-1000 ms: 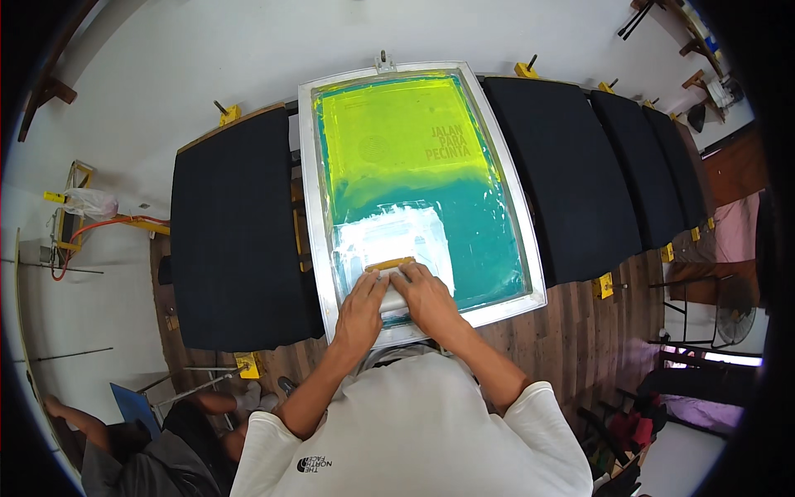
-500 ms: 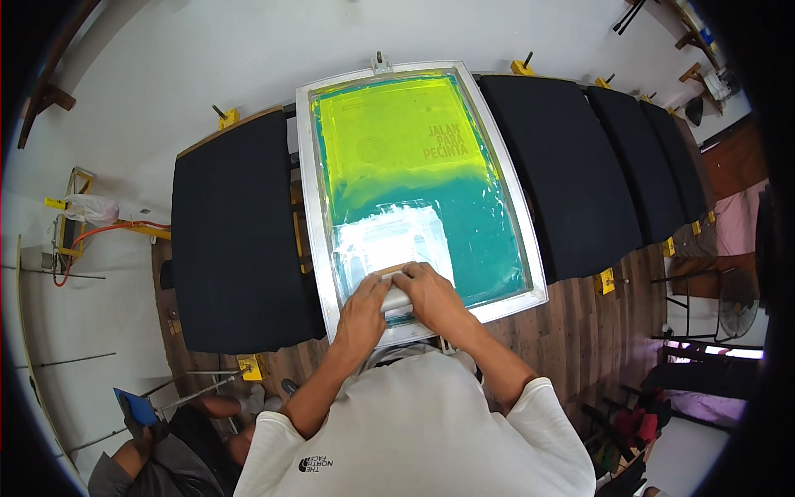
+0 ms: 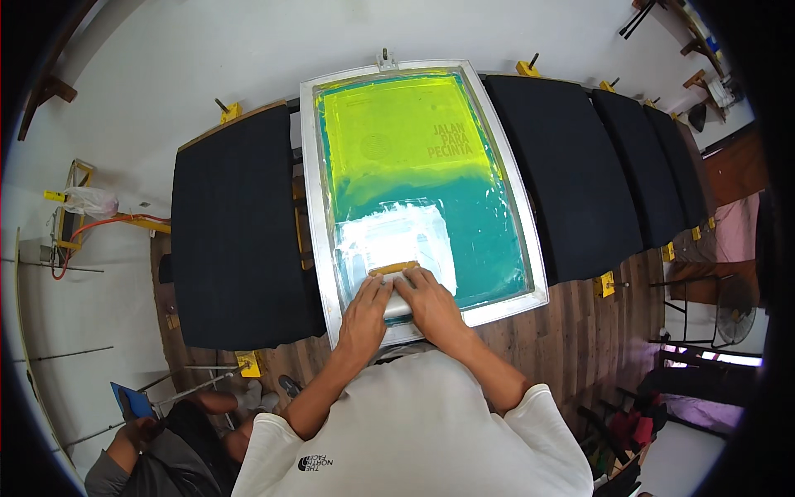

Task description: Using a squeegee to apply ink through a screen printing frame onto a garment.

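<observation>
A silk-screen frame [image 3: 530,224] with pale metal bars lies before me, its mesh green-yellow at the far end and teal nearer me. At the near end, both my hands are on a squeegee [image 3: 395,268] with a wooden edge and a pale body. My left hand [image 3: 364,313] grips its left part and my right hand [image 3: 432,306] its right part, fingers bent over it and thumbs close together. White ink [image 3: 387,236] covers a patch of mesh just beyond the squeegee. The squeegee's blade edge is hidden.
Black cloth-covered boards stand left [image 3: 234,232] and right [image 3: 571,178] of the frame, with yellow clamps [image 3: 248,364] at their ends. At lower left a person [image 3: 178,443] sits with a blue flat thing [image 3: 132,401]. A fan [image 3: 735,311] stands far right.
My fingers have drawn back a little toward me, so more of the squeegee's wooden edge shows. The white ink patch looks much the same. The seated person's hand has moved lower.
</observation>
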Demonstrator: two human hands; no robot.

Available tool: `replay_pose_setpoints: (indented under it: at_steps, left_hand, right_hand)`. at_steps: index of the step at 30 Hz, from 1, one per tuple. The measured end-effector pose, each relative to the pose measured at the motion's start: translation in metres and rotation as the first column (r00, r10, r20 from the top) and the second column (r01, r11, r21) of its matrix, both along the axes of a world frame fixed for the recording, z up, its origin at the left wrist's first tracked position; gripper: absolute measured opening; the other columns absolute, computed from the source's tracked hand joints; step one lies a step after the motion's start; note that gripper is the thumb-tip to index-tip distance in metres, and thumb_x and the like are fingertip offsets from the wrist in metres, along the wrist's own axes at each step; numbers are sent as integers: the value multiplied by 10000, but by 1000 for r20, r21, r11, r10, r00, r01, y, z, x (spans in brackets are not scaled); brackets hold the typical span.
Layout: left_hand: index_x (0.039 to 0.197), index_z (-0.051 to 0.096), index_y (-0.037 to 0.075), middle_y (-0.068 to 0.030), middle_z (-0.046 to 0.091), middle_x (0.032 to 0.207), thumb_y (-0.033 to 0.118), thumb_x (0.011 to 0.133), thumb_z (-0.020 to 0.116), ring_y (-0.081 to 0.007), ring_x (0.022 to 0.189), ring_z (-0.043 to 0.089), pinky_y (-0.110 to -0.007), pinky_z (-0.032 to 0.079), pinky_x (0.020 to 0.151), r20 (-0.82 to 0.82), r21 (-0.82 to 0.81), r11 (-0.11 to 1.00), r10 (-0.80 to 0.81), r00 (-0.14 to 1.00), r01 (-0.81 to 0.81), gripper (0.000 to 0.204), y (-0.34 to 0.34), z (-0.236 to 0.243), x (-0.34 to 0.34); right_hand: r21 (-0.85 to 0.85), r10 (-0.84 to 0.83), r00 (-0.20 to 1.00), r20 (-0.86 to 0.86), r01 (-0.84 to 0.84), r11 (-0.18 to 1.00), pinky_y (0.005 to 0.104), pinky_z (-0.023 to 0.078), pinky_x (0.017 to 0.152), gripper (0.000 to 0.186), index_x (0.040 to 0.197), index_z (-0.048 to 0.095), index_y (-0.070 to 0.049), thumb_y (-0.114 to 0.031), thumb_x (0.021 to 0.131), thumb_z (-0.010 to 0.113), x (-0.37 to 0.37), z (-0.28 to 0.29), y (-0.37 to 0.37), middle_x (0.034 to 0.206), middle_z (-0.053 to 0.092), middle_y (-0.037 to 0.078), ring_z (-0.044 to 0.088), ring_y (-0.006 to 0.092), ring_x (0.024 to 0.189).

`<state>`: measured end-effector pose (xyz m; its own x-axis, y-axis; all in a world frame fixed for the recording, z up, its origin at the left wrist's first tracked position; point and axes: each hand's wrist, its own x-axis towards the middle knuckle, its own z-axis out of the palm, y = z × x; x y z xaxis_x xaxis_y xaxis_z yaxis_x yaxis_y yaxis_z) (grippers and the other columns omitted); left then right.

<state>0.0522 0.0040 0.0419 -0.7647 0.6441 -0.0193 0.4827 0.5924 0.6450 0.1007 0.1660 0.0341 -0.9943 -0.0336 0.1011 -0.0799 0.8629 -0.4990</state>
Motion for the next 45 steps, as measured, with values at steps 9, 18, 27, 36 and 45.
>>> replay_pose_setpoints:
  at_steps: [9,18,27,36,45]
  left_hand:
    - [1289,568,-73,-293,530,1362,-184,773,496,-424,1320,481,-460,417,1101,40,-8,1000,13,999,-13,532,-1,6,2]
    - [1286,573,-71,-297,531,1360,-192,752,515,-418,1312,494,-462,426,1091,31,-20,1000,-1,1000,1,550,-2,10,4]
    - [1264,584,-77,-299,543,1342,-193,729,546,-435,1296,504,-470,430,1085,40,1,1000,-6,999,6,548,-3,13,11]
    - [1269,588,-64,-290,552,1333,-183,741,546,-431,1289,510,-471,432,1081,71,1,1000,-24,997,24,543,-4,16,14]
    - [1302,577,-24,-235,527,1390,-190,711,595,-391,1311,501,-442,418,1108,135,-80,996,-15,991,26,614,-8,14,21]
  right_hand:
    - [-10,27,999,34,-27,1000,428,559,840,303,1114,628,-9,12,816,575,-1,3,1,1189,604,214,582,369,1140]
    - [-18,11,999,50,-10,1000,426,561,821,296,1107,627,-1,5,815,582,1,10,-1,1169,607,209,587,368,1130]
    - [6,16,999,29,-16,1000,430,562,802,304,1119,622,-15,-10,816,590,11,5,-1,1187,608,212,593,360,1129]
    - [-70,44,966,253,-27,997,438,535,916,533,1199,608,-12,95,678,645,14,19,2,1275,585,189,556,376,1192]
    - [-80,100,965,243,-83,993,426,568,808,348,1129,613,-5,38,785,593,17,26,4,1173,595,204,582,372,1138]
